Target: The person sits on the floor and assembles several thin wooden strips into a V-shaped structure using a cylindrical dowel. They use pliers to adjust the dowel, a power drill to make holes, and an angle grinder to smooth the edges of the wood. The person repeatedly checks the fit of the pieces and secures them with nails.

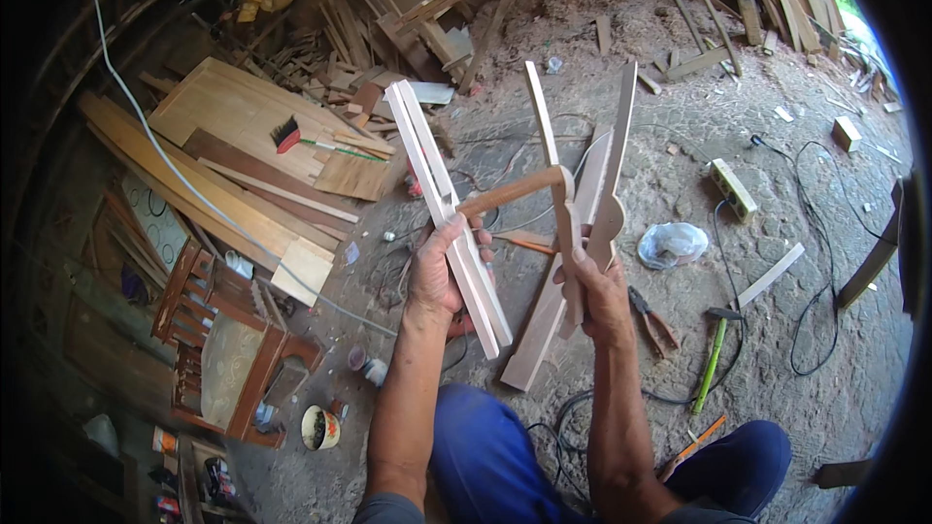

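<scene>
My left hand [437, 267] is closed around a pair of long pale wooden strips [476, 301], which lie side by side and slant away from me. My right hand [600, 291] grips shaped wooden pieces [607, 218] with curved, wavy edges; how many are in the grasp is hard to tell. A brown wooden bar [515, 190] spans from the strips near my left fingers to the top of a curved piece at my right hand. Behind and below the right hand, a long straight board [532, 344] slants down toward my knees. My right fingertips are partly hidden by the wood.
Right of my hands lie pliers [652, 322], a green-handled hammer [716, 354], a clear plastic bag [672, 245] and a power strip [733, 189] with black cables. To the left stand a wooden chair [233, 369], stacked boards [233, 116] and a bowl [320, 427]. Scrap wood is piled behind.
</scene>
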`<state>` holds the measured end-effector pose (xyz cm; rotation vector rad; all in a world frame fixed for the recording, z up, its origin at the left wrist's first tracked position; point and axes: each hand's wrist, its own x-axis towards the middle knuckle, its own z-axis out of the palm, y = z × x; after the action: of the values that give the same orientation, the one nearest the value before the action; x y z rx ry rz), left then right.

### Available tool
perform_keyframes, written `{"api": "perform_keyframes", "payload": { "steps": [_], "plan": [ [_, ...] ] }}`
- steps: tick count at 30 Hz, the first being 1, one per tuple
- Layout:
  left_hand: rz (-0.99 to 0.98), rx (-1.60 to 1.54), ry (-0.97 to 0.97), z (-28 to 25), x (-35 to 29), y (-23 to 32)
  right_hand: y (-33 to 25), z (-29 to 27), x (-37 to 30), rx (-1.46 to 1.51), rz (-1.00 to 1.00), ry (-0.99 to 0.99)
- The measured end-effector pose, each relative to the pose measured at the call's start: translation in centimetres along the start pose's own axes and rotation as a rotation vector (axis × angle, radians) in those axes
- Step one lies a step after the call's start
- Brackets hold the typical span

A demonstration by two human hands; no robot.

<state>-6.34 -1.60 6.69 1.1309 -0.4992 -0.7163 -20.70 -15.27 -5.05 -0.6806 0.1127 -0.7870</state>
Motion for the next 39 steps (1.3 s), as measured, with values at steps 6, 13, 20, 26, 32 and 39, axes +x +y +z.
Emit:
{"api": "perform_keyframes", "payload": {
  "steps": [6,13,20,26,32,39],
  "plan": [
    [0.053,-0.113,-0.11,2.5,1.7,-1.4,0.1,0.0,0.1,0.058,-0.004,-0.035],
    [-0.009,-0.195,-0.154,1.9,1.6,-3.2,1.1,1.1,-0.4,0.02,0.03,-0.122],
    [0.042,-0.244,-0.175,0.4,2.8,-4.1,2.4,0.1,-0.1,-0.073,0.23,-0.09],
    [0.043,-0.297,-0.164,-0.8,3.7,-4.6,2.2,0.4,0.0,-0.358,0.097,-0.029],
    [0.064,-0.305,-0.171,-0.6,4.1,-4.9,1.7,0.8,0.6,-0.741,0.027,0.101],
    [0.073,-0.214,-0.122,-0.1,4.3,-5.2,2.0,0.9,0.9,-0.799,-0.213,0.202]
  ]
}}
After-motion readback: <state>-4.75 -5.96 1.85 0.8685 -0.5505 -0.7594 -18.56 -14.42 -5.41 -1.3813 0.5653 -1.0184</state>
